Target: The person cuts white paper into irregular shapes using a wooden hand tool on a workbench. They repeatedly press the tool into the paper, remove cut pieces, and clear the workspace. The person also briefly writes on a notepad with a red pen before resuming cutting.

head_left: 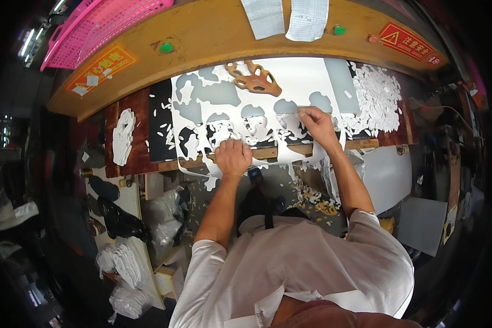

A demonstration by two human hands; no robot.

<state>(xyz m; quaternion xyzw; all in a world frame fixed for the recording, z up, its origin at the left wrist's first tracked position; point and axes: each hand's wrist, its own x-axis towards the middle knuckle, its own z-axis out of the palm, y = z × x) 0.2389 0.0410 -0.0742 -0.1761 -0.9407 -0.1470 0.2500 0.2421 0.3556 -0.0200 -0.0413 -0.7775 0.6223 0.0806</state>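
A wooden workbench [213, 33] curves across the top, from 9 to 3 o'clock. On it lies a thin white sheet [290, 74], punched full of irregular holes, its long axis running 9 to 3 o'clock, its ragged near edge hanging over the bench front. At 2 o'clock sits a heap of white cut pieces [376, 95]. At 12 o'clock rests a brown cutting die [254, 79], flat with openings. The left hand [232, 157] is curled, pinching the sheet's near edge; the right hand [318, 124] grips the sheet with bent fingers.
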